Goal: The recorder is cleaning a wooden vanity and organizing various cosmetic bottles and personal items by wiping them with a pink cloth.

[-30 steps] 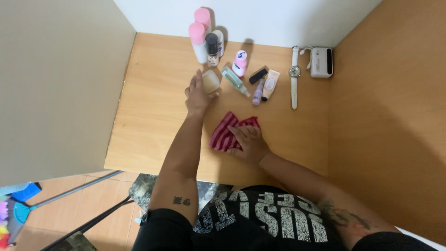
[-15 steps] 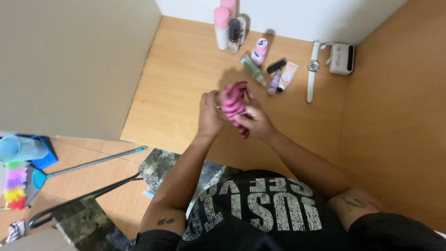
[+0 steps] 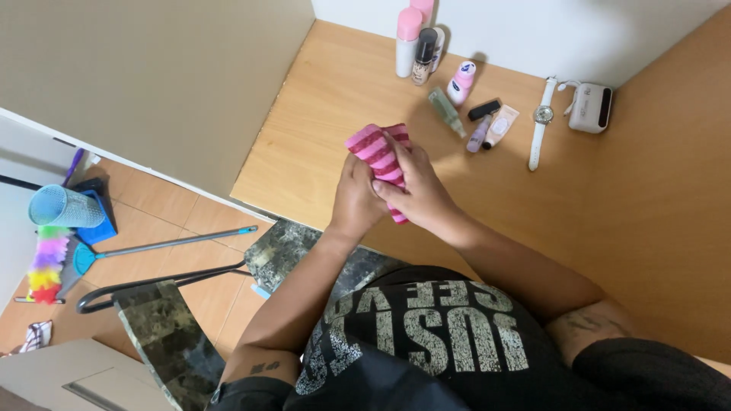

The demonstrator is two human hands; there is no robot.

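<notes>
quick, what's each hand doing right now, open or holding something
Left hand: closed on the pink striped cloth.
Right hand: closed on the same cloth.

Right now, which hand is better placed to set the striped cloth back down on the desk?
The right hand, probably: its fingers wrap over the pink striped cloth, holding most of it. The left hand only supports it from beneath, so the right grip could lower it alone.

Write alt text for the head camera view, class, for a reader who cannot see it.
Both hands, left hand and right hand, clasp a pink striped cloth above a wooden desk; small toiletry bottles and a white wristwatch lie behind.
</notes>
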